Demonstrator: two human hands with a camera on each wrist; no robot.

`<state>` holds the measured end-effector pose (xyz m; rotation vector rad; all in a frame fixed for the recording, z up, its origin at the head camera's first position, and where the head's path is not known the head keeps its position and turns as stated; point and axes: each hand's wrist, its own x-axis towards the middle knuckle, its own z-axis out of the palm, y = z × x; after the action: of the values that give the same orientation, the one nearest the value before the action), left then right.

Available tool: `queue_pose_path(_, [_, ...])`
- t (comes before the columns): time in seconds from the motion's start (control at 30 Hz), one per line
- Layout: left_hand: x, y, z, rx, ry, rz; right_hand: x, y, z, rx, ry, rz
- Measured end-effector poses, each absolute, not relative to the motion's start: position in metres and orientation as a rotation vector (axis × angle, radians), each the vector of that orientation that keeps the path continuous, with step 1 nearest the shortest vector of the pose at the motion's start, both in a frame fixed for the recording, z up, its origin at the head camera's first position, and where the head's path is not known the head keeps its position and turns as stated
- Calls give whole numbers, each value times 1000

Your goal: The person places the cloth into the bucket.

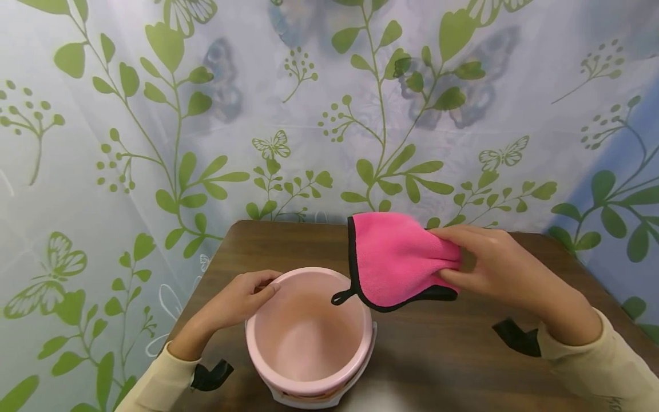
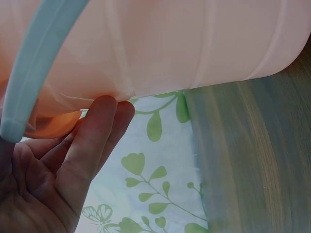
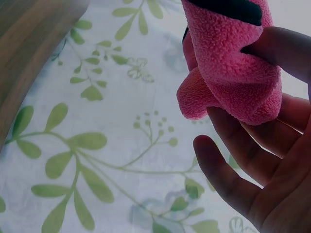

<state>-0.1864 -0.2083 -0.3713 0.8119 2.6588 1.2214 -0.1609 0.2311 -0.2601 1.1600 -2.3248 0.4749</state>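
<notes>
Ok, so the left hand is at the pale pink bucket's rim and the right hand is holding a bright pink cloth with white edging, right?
Not quite: the edging is black, not white, as the head view shows. The left hand is at the pale pink bucket's rim, and the right hand is holding the bright pink cloth.

A pale sheet (image 1: 309,109) is hanging behind the brown wood-grained surface (image 1: 427,343); green leafy stems (image 1: 166,47) and outlined butterflies (image 1: 272,145) are patterning it, a blue area (image 1: 612,154) is showing at far right, and pale light (image 1: 381,393) is glinting off the surface.
</notes>
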Motion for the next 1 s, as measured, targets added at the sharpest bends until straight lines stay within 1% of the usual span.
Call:
queue_pose_path(0.27, [-187,-208,-372,801,2649,1226,-163,210,-262,1239,-2339,538])
queue_pose_path(0.5, [-188,-210,-373,797,2657,1210,-165,181,-267,1312,-2331,595])
queue_pose_path(0.73, [-188,-209,-373,804,2675,1195,-167,156,-276,1319,-2441,580])
queue_pose_path(1.0, [-186,-208,-373,807,2686,1200,-168,133,-285,1392,-2568,526])
